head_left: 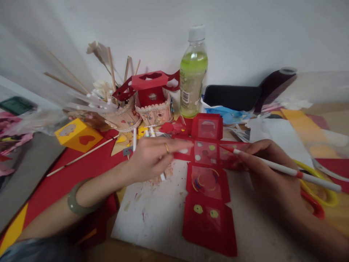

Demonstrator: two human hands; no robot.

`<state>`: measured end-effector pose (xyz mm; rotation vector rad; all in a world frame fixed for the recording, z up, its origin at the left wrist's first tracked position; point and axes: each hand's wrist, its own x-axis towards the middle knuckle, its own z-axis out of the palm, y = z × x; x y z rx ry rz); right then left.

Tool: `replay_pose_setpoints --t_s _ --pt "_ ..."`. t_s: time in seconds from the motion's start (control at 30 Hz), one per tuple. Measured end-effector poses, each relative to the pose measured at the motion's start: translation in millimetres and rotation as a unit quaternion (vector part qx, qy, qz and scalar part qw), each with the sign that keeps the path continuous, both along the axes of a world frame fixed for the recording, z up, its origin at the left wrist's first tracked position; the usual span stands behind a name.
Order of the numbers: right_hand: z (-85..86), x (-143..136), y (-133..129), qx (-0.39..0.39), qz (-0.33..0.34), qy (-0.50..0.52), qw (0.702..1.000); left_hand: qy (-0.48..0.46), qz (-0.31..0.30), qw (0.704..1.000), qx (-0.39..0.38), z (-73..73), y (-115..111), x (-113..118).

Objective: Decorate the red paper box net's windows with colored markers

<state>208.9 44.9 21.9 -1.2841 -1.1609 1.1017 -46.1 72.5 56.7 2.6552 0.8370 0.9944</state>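
A red paper box net [208, 178] lies unfolded on a white board [152, 214], with clear patches and small coloured shapes stuck on its panels. My left hand [154, 156] reaches in from the left, its index finger stretched onto the net's upper row and the other fingers bent. No object shows in it. On the right, my right hand [272, 174] grips a white felt-tip pen [280, 166] with red bands. The pen's red tip points at the net's right-hand panel. My fingers partly cover the side panels.
Behind stand a drink bottle [193, 72], a decorated basket [155, 111] and a phone [231, 97]. A yellow paper cube [77, 135] and a thin stick [81, 155] are at left. Yellow-handled scissors [331, 194] lie beside my right hand. Paper scraps [174, 128] cover the back.
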Motion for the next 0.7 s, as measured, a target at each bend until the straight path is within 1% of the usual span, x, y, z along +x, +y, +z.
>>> replay_pose_setpoints --t_s 0.07,0.1,0.17,0.2,0.23,0.3,0.37,0.43,0.53,0.7 --pt "0.9 1 1 0.002 0.018 -0.022 1.0 -0.055 0.054 0.991 -0.108 10.0 1 2" --pt "1.7 1 1 0.006 0.037 -0.043 0.998 -0.062 0.068 0.985 -0.146 12.4 1 4" --pt "3.4 -2 0 0.015 0.089 -0.085 0.992 -0.036 0.061 0.981 -0.183 10.3 1 8" --pt "3.8 -3 0 0.017 0.119 -0.104 0.987 -0.007 0.046 0.982 -0.181 6.2 0 10" --pt "3.6 -5 -1 0.017 0.147 -0.12 0.982 0.03 0.03 0.985 -0.169 0.8 0 11" --pt "2.0 -7 -3 0.018 0.19 -0.142 0.971 0.104 0.01 0.989 -0.109 -11.6 -3 13" --pt "-0.3 -8 -3 0.028 0.209 -0.155 0.965 0.176 0.015 0.983 -0.045 -22.3 -8 13" --pt "-1.8 -8 -4 0.039 0.215 -0.167 0.961 0.235 0.024 0.972 -0.003 -28.7 -13 12" --pt "-1.1 -9 -3 0.046 0.219 -0.182 0.957 0.282 0.029 0.959 0.024 -31.5 -17 11" --pt "1.6 -11 -3 0.047 0.222 -0.191 0.955 0.293 0.02 0.955 0.049 -31.2 -17 11"
